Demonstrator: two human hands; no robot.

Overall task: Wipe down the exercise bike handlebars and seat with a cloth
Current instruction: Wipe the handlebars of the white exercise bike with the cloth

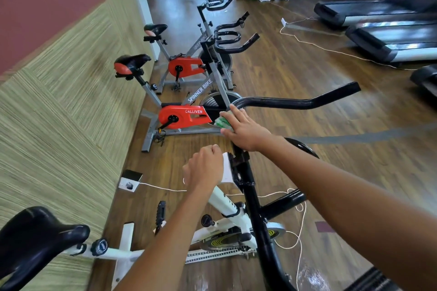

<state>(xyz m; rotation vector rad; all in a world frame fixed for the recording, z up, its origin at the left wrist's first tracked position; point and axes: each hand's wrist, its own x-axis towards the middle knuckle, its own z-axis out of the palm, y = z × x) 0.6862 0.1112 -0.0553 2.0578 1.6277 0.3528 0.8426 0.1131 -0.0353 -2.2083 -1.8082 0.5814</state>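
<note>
At the near left, the black seat [35, 234] of the white exercise bike [227, 203] sits on its post, apart from both hands. Beyond it, along the left wall, stand two grey-and-red spin bikes [184, 116], one behind the other. The left hand [204, 168] is at the centre, over the white bike's frame just left of the handlebar stem; its fingers are curled into a loose fist, and whether they hold anything cannot be told. Just to the right and farther away, the right hand [246, 129] lies with straight fingers on a green-and-white cloth [223, 121], pressing it against the bend of the black handlebars [290, 103]. The handlebar's far arm extends to the right, bare. A white cable [300, 227] lies on the wooden floor at the near right, and treadmills [378, 28] stand at the far right.
</note>
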